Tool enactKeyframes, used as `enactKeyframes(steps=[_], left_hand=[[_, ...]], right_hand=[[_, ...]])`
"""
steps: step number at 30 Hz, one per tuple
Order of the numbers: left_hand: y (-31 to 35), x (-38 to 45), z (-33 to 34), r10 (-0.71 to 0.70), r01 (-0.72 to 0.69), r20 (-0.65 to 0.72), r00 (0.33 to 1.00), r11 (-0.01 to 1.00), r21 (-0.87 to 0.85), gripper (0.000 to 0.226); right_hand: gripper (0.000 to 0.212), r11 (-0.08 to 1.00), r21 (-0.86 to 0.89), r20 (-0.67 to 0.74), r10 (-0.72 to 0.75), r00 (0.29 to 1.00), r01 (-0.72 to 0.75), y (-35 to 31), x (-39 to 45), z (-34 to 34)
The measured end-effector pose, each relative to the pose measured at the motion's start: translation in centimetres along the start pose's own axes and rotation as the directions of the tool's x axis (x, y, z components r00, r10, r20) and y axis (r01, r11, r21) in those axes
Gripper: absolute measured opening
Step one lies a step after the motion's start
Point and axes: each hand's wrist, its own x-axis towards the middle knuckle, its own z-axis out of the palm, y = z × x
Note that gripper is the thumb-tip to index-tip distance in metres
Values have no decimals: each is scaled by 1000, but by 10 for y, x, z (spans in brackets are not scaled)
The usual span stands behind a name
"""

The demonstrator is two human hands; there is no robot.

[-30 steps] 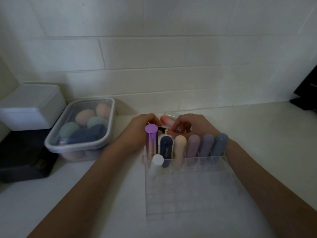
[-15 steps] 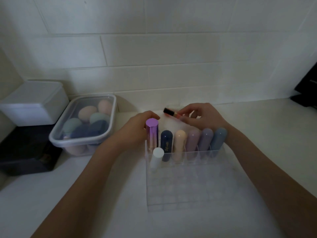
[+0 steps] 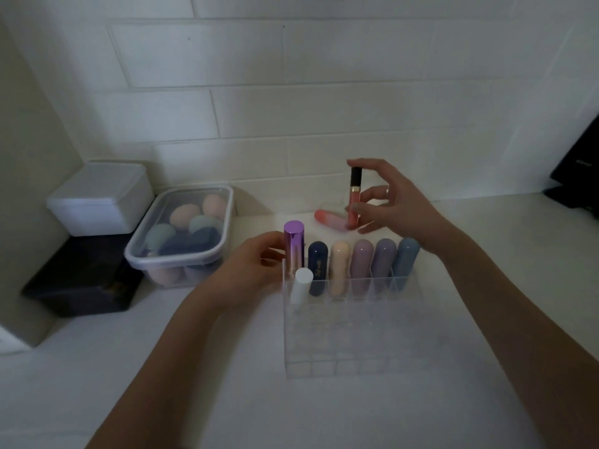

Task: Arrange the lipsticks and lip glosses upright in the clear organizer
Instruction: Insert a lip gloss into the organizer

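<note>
The clear organizer (image 3: 353, 345) sits on the white counter. Its back row holds a purple metallic lipstick (image 3: 294, 246), a navy tube (image 3: 317, 268), a peach tube (image 3: 339, 268), a mauve tube (image 3: 362, 265), a lilac tube (image 3: 383, 264) and a blue tube (image 3: 405, 262), all upright. A white-capped tube (image 3: 301, 285) stands in the row in front, at the left. My right hand (image 3: 393, 205) holds a coral lip gloss with a black cap (image 3: 354, 197) upright above the counter behind the organizer. My left hand (image 3: 249, 270) rests against the organizer's left back corner, fingers touching the purple lipstick. A pink-red tube (image 3: 329, 219) lies flat behind the organizer.
A lidded clear tub (image 3: 162, 254) of makeup sponges stands at the left. Further left, a white box (image 3: 100, 197) sits on a black box (image 3: 81, 280). A tiled wall runs behind. A dark object (image 3: 577, 170) is at the right edge.
My right hand has lifted the coral lip gloss from behind the organizer and turned it from lying sideways to upright. The pink-red tube is now uncovered. My left hand stays at the organizer.
</note>
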Motion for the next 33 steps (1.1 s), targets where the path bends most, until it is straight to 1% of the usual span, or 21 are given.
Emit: enactKeyframes(steps=[2, 4, 7, 9, 11, 12, 13, 14, 15, 16, 17, 18, 19, 20, 22, 25, 27, 30, 31, 33], left_hand=[[2, -4, 4, 19, -19, -18, 1000, 1000, -16, 25], [-1, -7, 9, 30, -32, -47, 998, 998, -59, 22], [-3, -10, 13, 31, -41, -116, 993, 995, -88, 20], [-2, -14, 17, 20, -49, -194, 981, 988, -148, 16], [3, -22, 21, -7, -60, -320, 948, 978, -199, 16], [6, -28, 23, 3, -80, -408, 913, 982, -172, 17], [9, -35, 26, 34, -103, -501, 864, 988, -111, 18], [12, -42, 28, 87, -128, -595, 799, 991, -26, 18], [18, -51, 29, 166, -160, -675, 719, 984, 73, 18], [23, -59, 31, 265, -200, -727, 634, 964, 177, 20], [30, -67, 33, 365, -249, -742, 562, 930, 270, 23], [36, -73, 35, 455, -297, -727, 514, 889, 348, 26], [43, -80, 38, 536, -345, -690, 486, 843, 412, 29], [48, -84, 41, 603, -383, -643, 472, 797, 467, 29], [58, -88, 47, 686, -410, -562, 462, 727, 551, 27], [63, -88, 54, 695, -402, -533, 482, 716, 571, 22], [59, -87, 57, 698, -391, -522, 491, 712, 583, 17], [53, -87, 62, 713, -406, -524, 466, 699, 589, 10], [53, -88, 63, 710, -422, -539, 453, 704, 572, 9], [53, -92, 64, 661, -427, -620, 423, 749, 507, 11]], right_hand=[[58, 999, -12, -41, -41, 998, 41, -11, -3, -7], [55, 997, 15, -97, -79, 992, 81, -22, -8, -15], [42, 986, 76, -132, -139, 981, 150, -39, -19, -21], [32, 977, 107, -135, -167, 977, 182, -47, -28, -19], [27, 971, 111, -151, -192, 970, 210, -55, -36, -13], [23, 969, 108, -160, -203, 966, 221, -58, -40, -10], [19, 968, 110, -166, -207, 964, 227, -60, -44, -7], [15, 969, 109, -165, -204, 965, 223, -62, -48, -4], [12, 972, 104, -158, -194, 968, 212, -64, -52, -2], [10, 976, 93, -151, -181, 972, 196, -64, -56, 1], [9, 980, 82, -146, -167, 975, 180, -65, -61, 4], [8, 983, 75, -143, -154, 978, 166, -66, -65, 7], [8, 985, 72, -140, -143, 980, 154, -67, -69, 9], [8, 987, 70, -138, -134, 981, 145, -68, -72, 12], [9, 989, 76, -128, -115, 985, 126, -72, -79, 15], [8, 988, 122, -113, -85, 990, 99, -77, -90, 21], [12, 986, 143, -108, -66, 992, 82, -79, -96, 25], [15, 985, 152, -137, -64, 988, 85, -79, -102, 36], [15, 986, 131, -168, -83, 982, 106, -79, -104, 40], [19, 987, 36, -244, -143, 959, 156, -77, -104, 45]])
